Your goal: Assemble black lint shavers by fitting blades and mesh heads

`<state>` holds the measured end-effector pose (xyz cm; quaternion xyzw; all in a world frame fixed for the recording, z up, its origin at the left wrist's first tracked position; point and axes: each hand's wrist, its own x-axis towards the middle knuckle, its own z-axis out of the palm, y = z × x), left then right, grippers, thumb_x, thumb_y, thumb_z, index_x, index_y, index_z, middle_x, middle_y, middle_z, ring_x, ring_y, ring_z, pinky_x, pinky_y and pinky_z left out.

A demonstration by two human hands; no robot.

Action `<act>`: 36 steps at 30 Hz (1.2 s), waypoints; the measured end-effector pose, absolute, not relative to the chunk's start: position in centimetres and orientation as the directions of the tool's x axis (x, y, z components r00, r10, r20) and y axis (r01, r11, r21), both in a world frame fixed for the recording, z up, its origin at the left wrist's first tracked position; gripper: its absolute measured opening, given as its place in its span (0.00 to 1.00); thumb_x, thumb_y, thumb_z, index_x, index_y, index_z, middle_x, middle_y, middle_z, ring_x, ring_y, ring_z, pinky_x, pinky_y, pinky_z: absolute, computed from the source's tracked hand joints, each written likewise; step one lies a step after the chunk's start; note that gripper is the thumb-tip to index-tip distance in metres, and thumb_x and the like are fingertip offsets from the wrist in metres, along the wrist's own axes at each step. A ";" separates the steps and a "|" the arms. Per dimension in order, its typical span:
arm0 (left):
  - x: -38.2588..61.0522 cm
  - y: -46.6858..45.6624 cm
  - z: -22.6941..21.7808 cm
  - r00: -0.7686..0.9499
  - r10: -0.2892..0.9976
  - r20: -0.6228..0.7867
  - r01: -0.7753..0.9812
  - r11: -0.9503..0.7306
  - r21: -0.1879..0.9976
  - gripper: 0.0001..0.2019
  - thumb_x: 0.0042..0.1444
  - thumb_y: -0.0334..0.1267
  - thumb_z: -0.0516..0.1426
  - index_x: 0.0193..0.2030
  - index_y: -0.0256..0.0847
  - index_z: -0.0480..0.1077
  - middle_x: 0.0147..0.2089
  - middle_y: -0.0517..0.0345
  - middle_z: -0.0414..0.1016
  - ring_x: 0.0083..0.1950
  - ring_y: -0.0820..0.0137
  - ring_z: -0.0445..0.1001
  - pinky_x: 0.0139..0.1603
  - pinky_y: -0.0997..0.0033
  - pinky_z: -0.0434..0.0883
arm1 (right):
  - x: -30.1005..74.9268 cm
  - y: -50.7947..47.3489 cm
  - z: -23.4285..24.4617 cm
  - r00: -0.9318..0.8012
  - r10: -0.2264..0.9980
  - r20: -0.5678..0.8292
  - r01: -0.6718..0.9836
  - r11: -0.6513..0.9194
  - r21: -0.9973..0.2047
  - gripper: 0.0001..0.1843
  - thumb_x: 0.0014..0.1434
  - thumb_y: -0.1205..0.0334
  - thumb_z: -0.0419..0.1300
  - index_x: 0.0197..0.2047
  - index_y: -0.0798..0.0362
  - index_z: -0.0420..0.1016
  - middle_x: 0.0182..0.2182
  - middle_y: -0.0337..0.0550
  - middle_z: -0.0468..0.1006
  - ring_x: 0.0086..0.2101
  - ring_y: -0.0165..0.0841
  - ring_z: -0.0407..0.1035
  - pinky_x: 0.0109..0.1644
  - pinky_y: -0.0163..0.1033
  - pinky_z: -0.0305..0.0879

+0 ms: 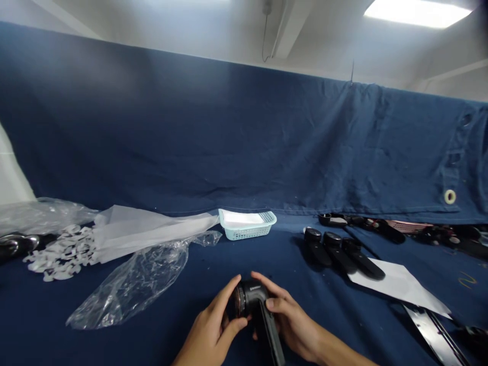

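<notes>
1. The black handheld device point(256, 299) is low in the middle of the view, its round head to the left; the handle's lower end runs close to the bottom edge.
2. The left grip point(214, 323) is closed on the head, thumb below and finger above; the head's outer face is hidden.
3. The right grip point(292, 315) is closed around the neck and upper handle, most of its fingers hidden behind. The lettering is too small to read.
4. Left on the blue surface point(343, 320) are a crumpled clear bag point(141, 284), white sheets point(145, 227) and a heap of small white pieces point(64, 254), hard to tell apart.
5. Beyond the hands is a pale blue basket point(247, 234) with white paper inside.
6. To the right stand three black devices point(337, 252) side by side, the nearest overlapping a white sheet point(404, 284) that partly covers a shiny strip point(434, 333).
7. Dark clutter point(453, 239) at far right is indistinct, cut off by the frame.
</notes>
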<state>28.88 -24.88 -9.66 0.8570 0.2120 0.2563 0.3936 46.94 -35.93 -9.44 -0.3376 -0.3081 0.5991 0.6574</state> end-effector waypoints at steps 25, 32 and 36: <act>29.6 -23.7 -9.9 0.771 0.625 0.124 0.213 -0.436 0.874 0.31 0.62 0.52 0.51 0.70 0.48 0.50 0.26 0.63 0.72 0.26 0.69 0.69 0.33 0.69 0.69 | 47.7 -34.9 -10.7 -0.040 0.998 0.049 -0.636 0.012 -0.771 0.35 0.56 0.71 0.64 0.64 0.47 0.59 0.56 0.53 0.69 0.50 0.49 0.70 0.50 0.58 0.65; 29.6 -24.5 -8.7 0.780 0.610 0.139 0.107 -0.349 0.931 0.41 0.63 0.50 0.50 0.71 0.51 0.23 0.51 0.49 0.74 0.30 0.69 0.72 0.34 0.66 0.70 | 47.4 -35.0 -9.6 -0.002 1.000 0.003 -0.628 0.001 -0.778 0.35 0.53 0.69 0.66 0.63 0.47 0.61 0.55 0.51 0.70 0.48 0.48 0.72 0.49 0.57 0.67; 29.6 -24.4 -8.8 0.777 0.616 0.128 0.134 -0.360 0.923 0.39 0.63 0.51 0.50 0.72 0.48 0.31 0.47 0.50 0.76 0.29 0.68 0.72 0.33 0.65 0.71 | 47.5 -35.1 -9.8 -0.006 1.000 0.000 -0.635 -0.004 -0.772 0.34 0.53 0.69 0.67 0.62 0.47 0.62 0.55 0.50 0.69 0.47 0.47 0.72 0.49 0.57 0.67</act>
